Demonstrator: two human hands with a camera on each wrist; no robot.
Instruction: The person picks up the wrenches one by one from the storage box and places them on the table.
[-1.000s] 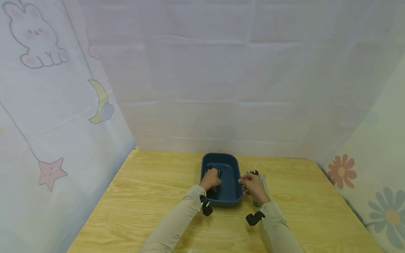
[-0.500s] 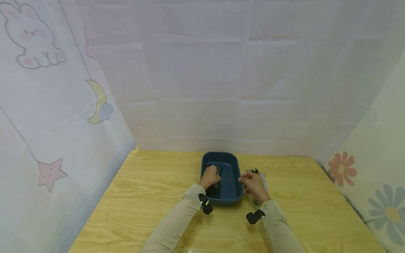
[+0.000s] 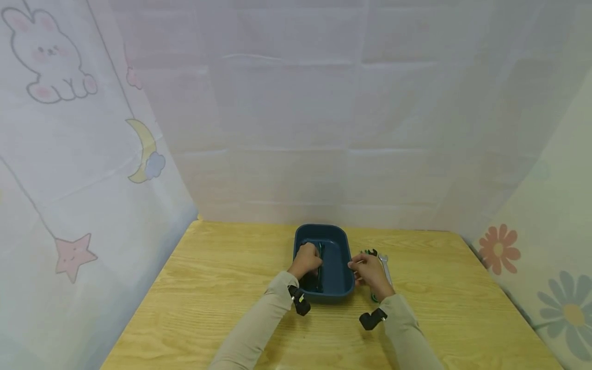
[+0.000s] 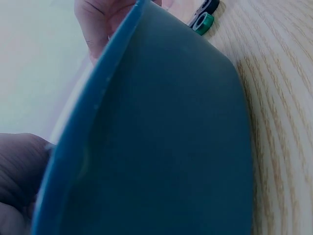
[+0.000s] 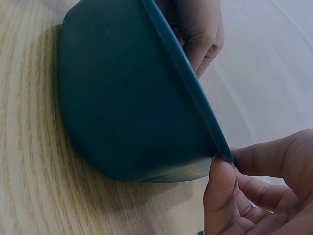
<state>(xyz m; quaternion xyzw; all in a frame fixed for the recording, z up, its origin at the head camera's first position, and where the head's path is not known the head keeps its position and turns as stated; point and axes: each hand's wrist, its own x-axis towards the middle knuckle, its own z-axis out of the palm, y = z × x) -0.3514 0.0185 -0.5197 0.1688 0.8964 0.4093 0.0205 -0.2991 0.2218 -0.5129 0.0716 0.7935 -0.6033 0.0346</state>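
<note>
A dark blue plastic bin [image 3: 337, 295] stands on the wooden table, its wall filling much of both wrist views. My left hand [image 3: 307, 259] reaches down inside its left half, fingers bent downward; the rim and the hand hide the fingertips and anything between them. Beside that hand, a slim dark tool with a green edge [image 3: 320, 272] lies lengthwise in the bin. With thumb and fingers, my right hand [image 5: 259, 181] pinches the bin's right rim. Partly behind this hand lie a silver wrench [image 3: 385, 267] and a black-and-green wrench [image 3: 372, 252] on the table.
The wooden table [image 3: 208, 288] reaches back to a pale cloth wall [image 3: 287, 180], with printed cloth at both sides. In the left wrist view, a green ring end [image 4: 203, 23] shows beyond the bin's corner.
The left hand has shifted slightly left inside the bin, and more of the slim dark tool shows beside it. A red part seen by the hand earlier is out of sight. The right hand stays put.
</note>
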